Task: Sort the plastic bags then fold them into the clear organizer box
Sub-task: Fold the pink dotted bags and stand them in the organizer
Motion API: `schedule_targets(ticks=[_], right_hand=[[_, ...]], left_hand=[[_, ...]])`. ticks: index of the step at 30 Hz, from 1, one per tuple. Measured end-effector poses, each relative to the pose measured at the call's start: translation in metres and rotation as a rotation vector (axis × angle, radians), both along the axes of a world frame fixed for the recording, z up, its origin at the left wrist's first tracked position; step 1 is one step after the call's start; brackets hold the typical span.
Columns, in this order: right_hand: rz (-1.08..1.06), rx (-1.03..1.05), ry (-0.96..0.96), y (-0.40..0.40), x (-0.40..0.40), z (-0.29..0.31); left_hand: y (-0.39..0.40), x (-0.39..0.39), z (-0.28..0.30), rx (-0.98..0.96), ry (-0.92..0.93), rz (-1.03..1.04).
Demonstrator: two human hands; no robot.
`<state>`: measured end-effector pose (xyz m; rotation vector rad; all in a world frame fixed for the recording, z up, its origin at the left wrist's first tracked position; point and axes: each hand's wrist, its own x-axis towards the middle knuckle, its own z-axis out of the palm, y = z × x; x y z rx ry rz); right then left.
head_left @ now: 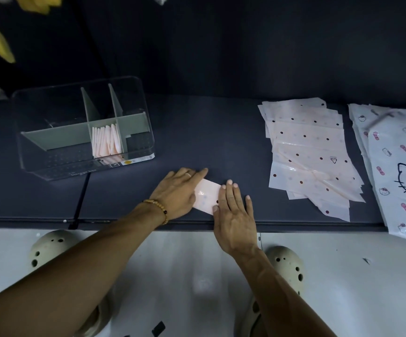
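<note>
A folded pink bag (207,195) lies flat on the dark table (221,142) at lower centre, pinned between both hands. The left hand (176,192) presses its left end with straight fingers; the right hand (234,210) lies flat over its right end. The clear organizer box (85,127) sits upper left, folded bags (106,142) in one compartment. Dotted bags (311,154) are stacked at right.

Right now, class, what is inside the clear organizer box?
The box holds grey dividers and a row of folded pink bags standing in one front compartment. The other compartments look empty; the bags' lower edges are blurred.
</note>
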<state>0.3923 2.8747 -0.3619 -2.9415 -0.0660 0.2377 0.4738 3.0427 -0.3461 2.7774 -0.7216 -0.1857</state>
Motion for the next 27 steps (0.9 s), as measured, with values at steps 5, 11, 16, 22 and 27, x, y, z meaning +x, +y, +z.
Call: schedule_targets(ticks=[5,11,16,22,27], right_hand=[[0.044,0.011,0.039,-0.008,0.004,0.004],[-0.24,0.527,0.032,0.022,0.026,0.038],[-0.341,1.053,0.113,0.079,0.054,0.08],[-0.34,1.144,0.031,0.135,0.091,0.104],[-0.361,1.147,-0.017,0.164,0.124,0.111]], left_hand=[[-0.02,0.004,0.007,0.039,-0.055,0.094],[0.028,-0.008,0.027,-0.555,0.31,0.429],[0.077,-0.003,0.059,-1.044,0.501,0.624],[0.147,0.007,0.067,-0.605,-0.125,0.825],[0.178,0.013,0.051,-0.274,0.027,0.626]])
